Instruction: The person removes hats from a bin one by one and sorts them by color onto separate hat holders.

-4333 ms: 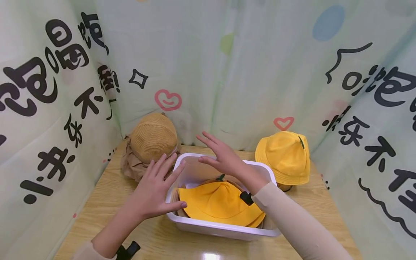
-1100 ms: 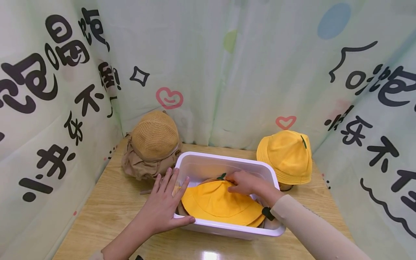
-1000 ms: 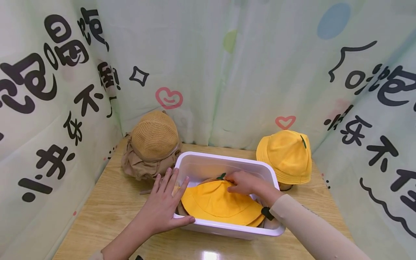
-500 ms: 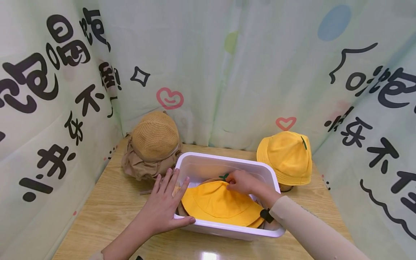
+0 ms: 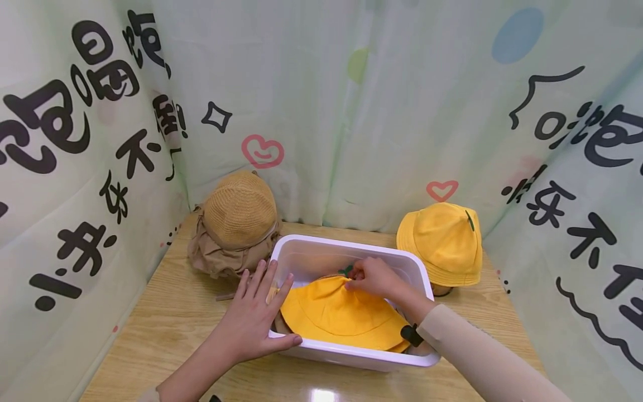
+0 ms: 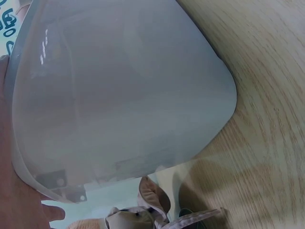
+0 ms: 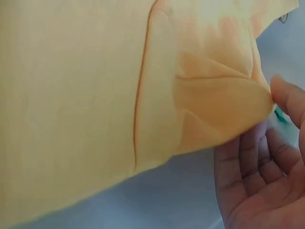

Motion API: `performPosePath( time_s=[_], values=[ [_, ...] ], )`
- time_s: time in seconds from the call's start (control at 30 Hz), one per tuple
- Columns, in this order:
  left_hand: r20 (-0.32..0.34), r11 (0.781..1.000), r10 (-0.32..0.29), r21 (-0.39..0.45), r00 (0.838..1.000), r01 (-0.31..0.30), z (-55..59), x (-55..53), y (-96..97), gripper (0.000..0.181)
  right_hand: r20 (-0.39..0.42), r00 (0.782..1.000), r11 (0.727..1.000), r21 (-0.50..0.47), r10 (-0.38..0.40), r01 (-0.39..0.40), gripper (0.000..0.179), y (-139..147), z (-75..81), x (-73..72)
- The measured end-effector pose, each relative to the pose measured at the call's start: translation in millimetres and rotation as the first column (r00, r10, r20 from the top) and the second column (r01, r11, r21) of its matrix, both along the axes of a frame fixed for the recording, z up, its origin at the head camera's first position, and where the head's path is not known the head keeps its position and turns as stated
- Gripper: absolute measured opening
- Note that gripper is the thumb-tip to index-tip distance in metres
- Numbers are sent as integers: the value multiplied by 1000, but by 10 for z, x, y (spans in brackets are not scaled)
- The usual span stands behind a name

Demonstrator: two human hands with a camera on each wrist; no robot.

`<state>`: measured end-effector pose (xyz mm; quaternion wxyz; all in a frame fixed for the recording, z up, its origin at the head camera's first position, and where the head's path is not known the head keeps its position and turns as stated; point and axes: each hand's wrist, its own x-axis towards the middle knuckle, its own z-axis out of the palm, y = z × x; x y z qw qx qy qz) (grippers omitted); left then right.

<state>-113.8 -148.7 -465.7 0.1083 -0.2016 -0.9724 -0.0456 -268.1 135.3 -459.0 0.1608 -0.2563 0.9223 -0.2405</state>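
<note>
A yellow bucket hat point(image 5: 331, 315) with a green sprout on its crown lies folded in a white plastic bin point(image 5: 351, 357), on top of other hats that it mostly hides. My right hand point(image 5: 374, 277) is inside the bin and pinches the hat's crown near the sprout. In the right wrist view, thumb and fingers of the right hand point(image 7: 267, 167) close on the tip of the yellow cloth point(image 7: 214, 105). My left hand point(image 5: 251, 318) rests on the bin's left front corner, fingers spread and straight, thumb along the front rim.
A straw hat point(image 5: 241, 209) sits over brown cloth hats point(image 5: 221, 257) at the back left of the wooden table point(image 5: 166, 318). Another yellow bucket hat point(image 5: 444, 243) stands behind the bin's right corner. Printed curtains point(image 5: 321, 111) enclose the back and both sides.
From hovering above the bin, my left hand has come down on its corner and my right hand has reached inside. In the last half second the right hand rises slightly, lifting the crown.
</note>
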Motion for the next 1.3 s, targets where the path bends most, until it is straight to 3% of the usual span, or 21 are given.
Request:
performPosePath(
  time_s=[0.3, 0.8, 1.1, 1.3],
  values=[
    [1, 1000, -2, 7, 1000, 2, -14, 3, -2, 106, -62, 998, 1000, -15, -15, 14, 12, 9, 47, -5],
    [-5, 1000, -3, 20, 1000, 3, -17, 15, -12, 105, -80, 994, 987, -143, -80, 68, 11, 171, 434, 2],
    [-33, 1000, -16, 10, 999, 16, -1, -3, -8, 106, -152, 983, 980, -186, -99, 70, 11, 258, 611, 28],
    [-6, 1000, -12, 3, 1000, 12, 4, -8, -8, 106, -175, 977, 976, -200, -124, 88, 14, 323, 745, 39]
  ],
)
